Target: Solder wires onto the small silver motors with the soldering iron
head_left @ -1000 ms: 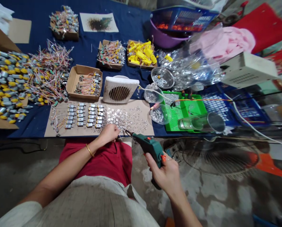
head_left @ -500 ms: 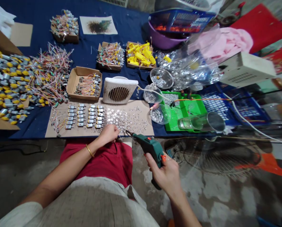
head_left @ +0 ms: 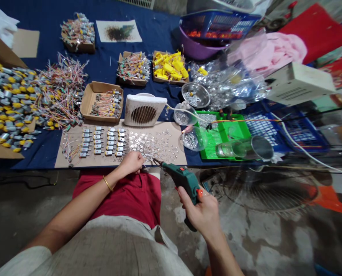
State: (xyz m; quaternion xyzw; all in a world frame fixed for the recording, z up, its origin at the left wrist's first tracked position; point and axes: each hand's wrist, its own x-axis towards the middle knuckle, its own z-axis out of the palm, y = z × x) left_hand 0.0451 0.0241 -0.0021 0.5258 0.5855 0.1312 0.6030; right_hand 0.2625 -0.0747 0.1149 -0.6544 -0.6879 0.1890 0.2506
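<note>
My right hand [head_left: 203, 209] grips a green pistol-shaped soldering gun [head_left: 182, 178] with orange and red buttons. Its thin dark tip points left, close above the front edge of the cardboard sheet [head_left: 176, 158]. My left hand [head_left: 133, 162] is closed in a pinch at that edge, just left of the tip; what its fingers hold is too small to make out. Small metal pieces [head_left: 148, 143] lie scattered beyond both hands. Small motors [head_left: 110, 142] stand in rows on the cardboard, left of the pieces, with loose wires [head_left: 70, 149] beside them.
A white fan [head_left: 144, 110] stands behind the cardboard. Boxes of wired motors [head_left: 102, 84] and yellow parts [head_left: 171, 66] sit farther back. Piled motors [head_left: 7, 103] fill the left. A green tray [head_left: 209, 153], clear cups and a white cable [head_left: 297, 143] occupy the right, above a floor fan [head_left: 262, 191].
The soldering gun and my right hand have shifted very slightly right and down. My left hand stays pinched in nearly the same place.
</note>
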